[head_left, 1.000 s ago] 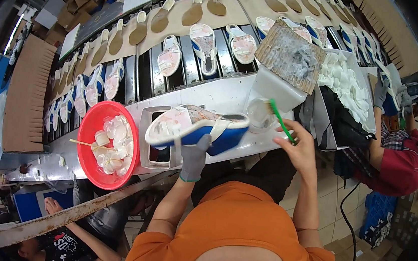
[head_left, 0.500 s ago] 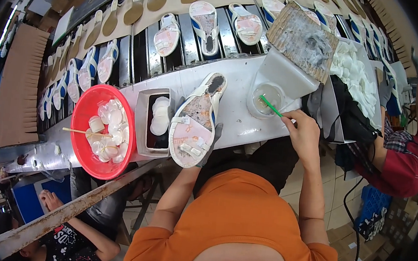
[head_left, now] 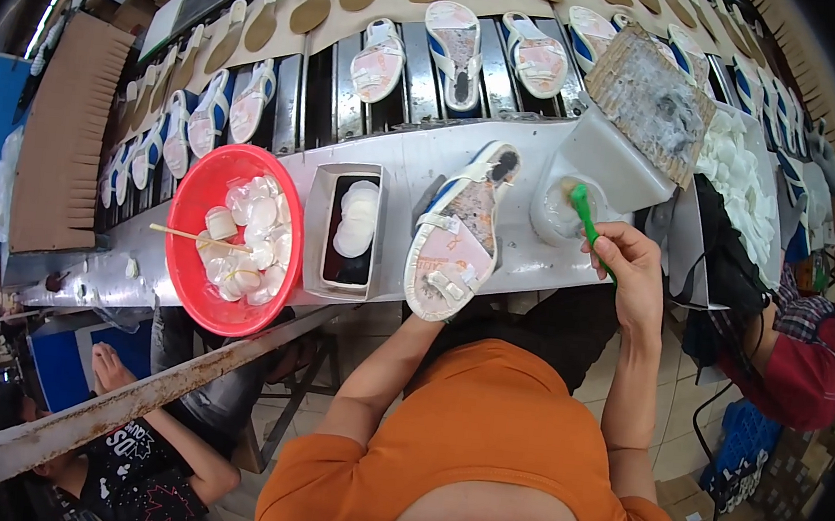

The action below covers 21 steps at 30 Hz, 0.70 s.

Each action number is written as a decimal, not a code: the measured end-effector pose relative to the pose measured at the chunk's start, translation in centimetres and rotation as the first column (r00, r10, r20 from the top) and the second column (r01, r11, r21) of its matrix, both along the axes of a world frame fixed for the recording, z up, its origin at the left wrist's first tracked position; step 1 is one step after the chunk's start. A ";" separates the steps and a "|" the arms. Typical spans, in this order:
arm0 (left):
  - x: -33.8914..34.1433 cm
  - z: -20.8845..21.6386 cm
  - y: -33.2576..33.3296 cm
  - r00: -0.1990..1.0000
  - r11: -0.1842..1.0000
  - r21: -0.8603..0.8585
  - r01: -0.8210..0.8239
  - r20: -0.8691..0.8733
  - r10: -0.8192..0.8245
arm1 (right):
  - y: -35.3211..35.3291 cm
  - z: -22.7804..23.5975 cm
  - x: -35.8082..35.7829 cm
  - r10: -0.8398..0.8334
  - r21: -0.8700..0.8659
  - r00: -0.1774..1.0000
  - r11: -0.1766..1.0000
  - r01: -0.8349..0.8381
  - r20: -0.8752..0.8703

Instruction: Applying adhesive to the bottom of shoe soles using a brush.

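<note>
My left hand (head_left: 418,324) is mostly hidden under a white and blue shoe (head_left: 461,230), which it holds sole up over the metal bench (head_left: 407,159). The shoe's toe points toward me and its heel toward the conveyor. My right hand (head_left: 628,271) grips a green brush (head_left: 583,214). The brush head dips into a small clear cup (head_left: 555,213) that stands on the bench just right of the shoe.
A red bowl (head_left: 184,208) of white pads with a stick across it sits at the left, beside a grey tray (head_left: 316,231) of pads. Behind, a conveyor (head_left: 427,61) carries shoes and tan soles. A co-worker (head_left: 792,342) sits right; another person (head_left: 137,455) lower left.
The shoe has been turned from its side to sole up and brought down closer to the bench. The brush has moved left and down into the cup.
</note>
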State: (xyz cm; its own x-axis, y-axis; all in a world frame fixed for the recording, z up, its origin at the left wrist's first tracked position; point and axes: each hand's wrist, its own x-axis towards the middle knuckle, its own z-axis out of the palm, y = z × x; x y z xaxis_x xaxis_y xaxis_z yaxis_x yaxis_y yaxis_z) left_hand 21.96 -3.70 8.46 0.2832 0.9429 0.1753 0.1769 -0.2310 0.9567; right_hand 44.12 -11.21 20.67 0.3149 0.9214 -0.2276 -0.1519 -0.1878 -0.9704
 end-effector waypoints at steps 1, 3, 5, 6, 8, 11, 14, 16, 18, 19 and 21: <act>0.2 0.0 -0.4 1.000 1.000 0.002 -0.004 -0.007 0.004 | 0.4 1.5 -1.0 0.007 0.005 1.000 1.000 -0.007 -0.009; 0.2 0.0 -1.3 1.000 1.000 0.006 -0.002 -0.018 0.002 | 0.4 4.1 -3.4 0.101 0.019 0.965 0.994 -0.109 0.242; -0.4 0.1 -2.8 0.999 1.000 0.010 -0.010 -0.030 0.010 | 0.5 5.7 -5.5 0.118 0.171 0.879 0.961 -0.219 0.462; -1.4 0.3 -3.4 0.999 1.000 0.011 -0.014 -0.034 0.015 | 0.5 6.0 -6.3 0.129 0.192 0.866 0.949 -0.248 0.484; -1.7 0.4 -3.9 0.999 1.000 0.014 -0.023 -0.036 0.023 | 0.3 6.1 -6.9 0.159 0.254 0.840 0.909 -0.330 0.520; -1.7 0.4 -3.7 0.999 0.999 0.017 -0.028 -0.028 0.028 | 0.3 6.3 -7.1 0.107 0.294 0.828 0.903 -0.313 0.551; -0.2 0.0 -3.1 1.000 1.000 0.020 -0.016 -0.009 0.016 | 0.3 6.7 -7.2 0.028 0.301 0.822 0.923 -0.240 0.569; -0.8 0.1 -2.9 1.000 1.000 0.024 -0.008 0.006 0.008 | 0.3 6.9 -7.1 -0.010 0.306 0.829 0.932 -0.195 0.559; -0.1 -0.2 -2.8 1.000 1.000 0.031 -0.003 0.022 0.003 | 0.5 6.7 -6.8 -0.050 0.308 0.828 0.939 -0.152 0.559; -0.1 -0.3 -2.7 1.000 0.999 0.034 -0.001 0.031 0.000 | 0.6 6.6 -6.6 -0.053 0.314 0.825 0.937 -0.154 0.563; -0.4 -0.3 -2.2 0.998 0.999 0.041 0.016 0.053 -0.018 | 0.8 6.4 -6.0 -0.090 0.356 0.809 0.922 -0.153 0.581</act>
State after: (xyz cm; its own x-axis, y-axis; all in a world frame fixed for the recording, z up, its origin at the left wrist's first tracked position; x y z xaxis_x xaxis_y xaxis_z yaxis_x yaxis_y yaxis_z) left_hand 21.56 -5.93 8.17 0.2881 0.9299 0.2285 0.1217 -0.2723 0.9545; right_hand 38.09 -10.40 27.05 0.2429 0.9069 0.3444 0.4562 0.2065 -0.8656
